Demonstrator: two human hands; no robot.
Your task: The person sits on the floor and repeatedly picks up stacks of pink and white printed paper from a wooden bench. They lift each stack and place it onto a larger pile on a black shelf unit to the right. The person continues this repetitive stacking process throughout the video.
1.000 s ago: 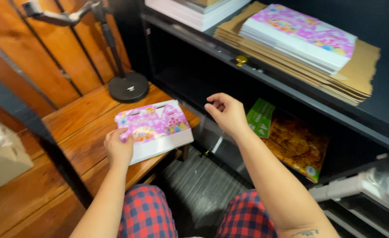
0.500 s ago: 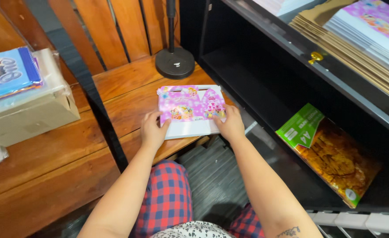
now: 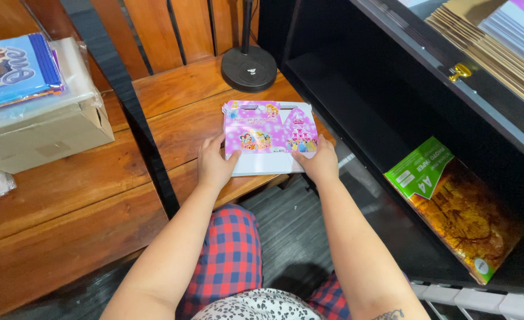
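Wooden bench (image 3: 173, 112), pink flat cartons (image 3: 269, 136) and black round stand base (image 3: 250, 61) on it

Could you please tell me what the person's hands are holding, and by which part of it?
Both hands, left hand and right hand, grip a stack of pink flat cartons by its near edge, one at each corner.

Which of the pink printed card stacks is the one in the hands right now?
The pink stack lying on the wooden bench, with the left hand and right hand on its near corners. The other pink stack sits untouched on the black shelf, top right.
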